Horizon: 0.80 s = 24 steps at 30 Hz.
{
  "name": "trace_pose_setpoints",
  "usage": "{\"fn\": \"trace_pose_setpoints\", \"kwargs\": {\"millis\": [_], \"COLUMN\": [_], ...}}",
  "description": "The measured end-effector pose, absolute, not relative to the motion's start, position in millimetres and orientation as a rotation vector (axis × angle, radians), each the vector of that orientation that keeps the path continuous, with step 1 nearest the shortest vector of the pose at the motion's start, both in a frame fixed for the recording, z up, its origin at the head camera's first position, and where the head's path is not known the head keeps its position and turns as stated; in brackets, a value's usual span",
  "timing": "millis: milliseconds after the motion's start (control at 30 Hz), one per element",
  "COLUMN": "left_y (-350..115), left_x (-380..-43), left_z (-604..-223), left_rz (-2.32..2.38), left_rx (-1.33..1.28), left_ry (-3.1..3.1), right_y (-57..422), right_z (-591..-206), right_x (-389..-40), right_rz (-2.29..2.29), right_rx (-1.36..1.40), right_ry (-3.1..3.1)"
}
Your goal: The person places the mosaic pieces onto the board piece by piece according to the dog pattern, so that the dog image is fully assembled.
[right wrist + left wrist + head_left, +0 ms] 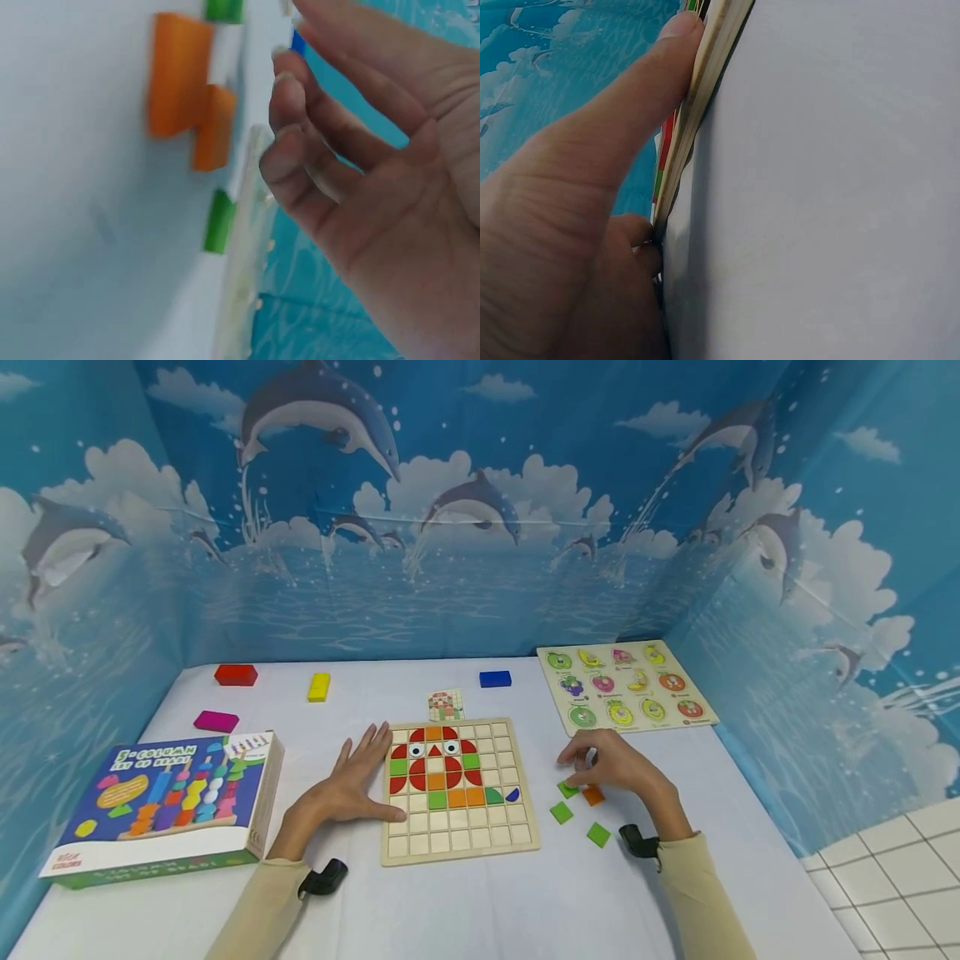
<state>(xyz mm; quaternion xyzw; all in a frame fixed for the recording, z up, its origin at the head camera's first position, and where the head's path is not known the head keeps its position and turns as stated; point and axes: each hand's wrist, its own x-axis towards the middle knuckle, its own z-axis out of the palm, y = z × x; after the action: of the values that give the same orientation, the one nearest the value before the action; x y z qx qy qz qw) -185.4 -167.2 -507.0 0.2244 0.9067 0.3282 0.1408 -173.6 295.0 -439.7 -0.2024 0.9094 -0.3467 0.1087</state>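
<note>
My left hand [347,789] rests spread along the left side of a wooden grid board [461,858]; its thumb lies over the edge, also visible in the left wrist view. Red, orange and green tiles form a patterned figure with two eyes on the board, and a blue piece [513,794] lies to their right. Right of the board, my right hand [617,763] hovers over loose tiles, its fingers bent and nothing visible between them in the right wrist view. Beneath and near it are green tiles [561,812] and an orange tile [593,795].
A pattern card [446,704] lies behind the board. At left stands a bead-set box [161,810]. Red [236,675], magenta [216,721], yellow [318,687] and blue blocks [495,679] lie farther back. A fruit puzzle board [628,687] occupies the back right.
</note>
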Motion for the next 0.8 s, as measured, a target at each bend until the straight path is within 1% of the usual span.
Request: {"fn": "trace_pose_setpoints", "kwargs": {"millis": [233, 500, 800], "left_y": [-171.0, -164.6, -166.3], "left_x": [-183.9, -184.5, -185.0], "left_z": [-503.8, -504.1, -505.1], "left_rz": [0.993, 0.954, 0.931], "left_rx": [0.680, 0.632, 0.636], "left_ry": [2.607, 2.596, 2.617], "right_y": [292.1, 292.5, 288.2], "right_z": [-445.4, -445.9, -442.2], "right_x": [-177.8, -173.2, -174.3], "right_rz": [-0.947, -0.887, -0.916], "right_rx": [-0.475, -0.429, -0.514], "right_ry": [2.599, 2.622, 2.608]}}
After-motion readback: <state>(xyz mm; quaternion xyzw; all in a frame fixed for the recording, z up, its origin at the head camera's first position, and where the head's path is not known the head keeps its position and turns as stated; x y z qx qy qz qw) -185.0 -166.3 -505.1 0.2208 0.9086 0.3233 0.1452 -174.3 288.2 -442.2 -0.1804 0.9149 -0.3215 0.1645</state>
